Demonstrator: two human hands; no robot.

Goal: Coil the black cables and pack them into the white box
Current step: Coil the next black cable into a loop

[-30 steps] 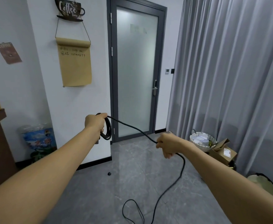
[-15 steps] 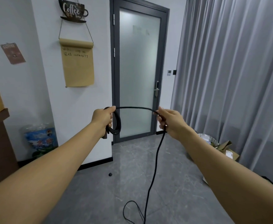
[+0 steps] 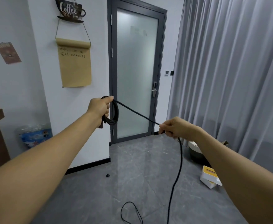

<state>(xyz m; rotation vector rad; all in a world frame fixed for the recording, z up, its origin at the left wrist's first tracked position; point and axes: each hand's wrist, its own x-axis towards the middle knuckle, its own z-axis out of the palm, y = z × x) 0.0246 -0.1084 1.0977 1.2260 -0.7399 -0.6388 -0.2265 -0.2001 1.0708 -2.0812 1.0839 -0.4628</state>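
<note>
Mid-coil, one black cable (image 3: 136, 112) stretched between both hands.
Left hand (image 3: 100, 109) grips the small finished coil (image 3: 114, 113); right hand (image 3: 174, 128) pinches the taut run, slack trailing to the floor. Looks light, limp, fairly stiff-jacketed; best held at the loops. One cable, one white box (image 3: 210, 177) on the floor, right.

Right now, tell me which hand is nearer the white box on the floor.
Right. The right hand, pinching the black cable, hangs above and left of the white box; the left hand holds the coil farther left.
</note>
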